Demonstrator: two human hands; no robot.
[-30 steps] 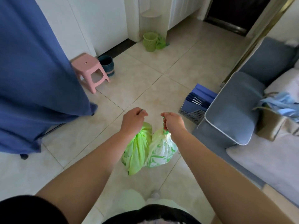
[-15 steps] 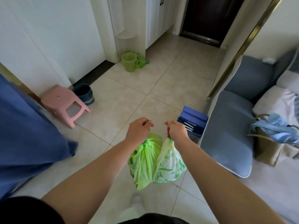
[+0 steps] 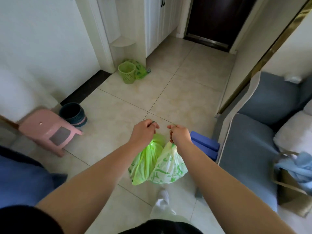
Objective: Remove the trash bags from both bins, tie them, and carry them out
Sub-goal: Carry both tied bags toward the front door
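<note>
My left hand [image 3: 143,134] is closed around the top of a bright green trash bag [image 3: 145,162] that hangs below it. Beside it, my right hand [image 3: 179,135] grips the top of a white trash bag with green print [image 3: 168,168]. Both bags hang side by side over the tiled floor, touching each other. A light green basket bin [image 3: 126,72] stands by the white cabinet ahead, with a crumpled green bag [image 3: 140,70] lying against it. A dark blue bin [image 3: 73,114] stands at the left wall.
A pink stool [image 3: 49,130] stands at the left next to the dark bin. Blue fabric [image 3: 22,176] fills the lower left. A grey-blue sofa [image 3: 249,149] with a tote bag [image 3: 293,184] is on the right, blue folders [image 3: 205,146] at its end. A dark door [image 3: 217,19] lies ahead.
I have moved forward with both bags in my hands. The door and the green bin have come closer, and the stool and the blue fabric have slid down and left.
</note>
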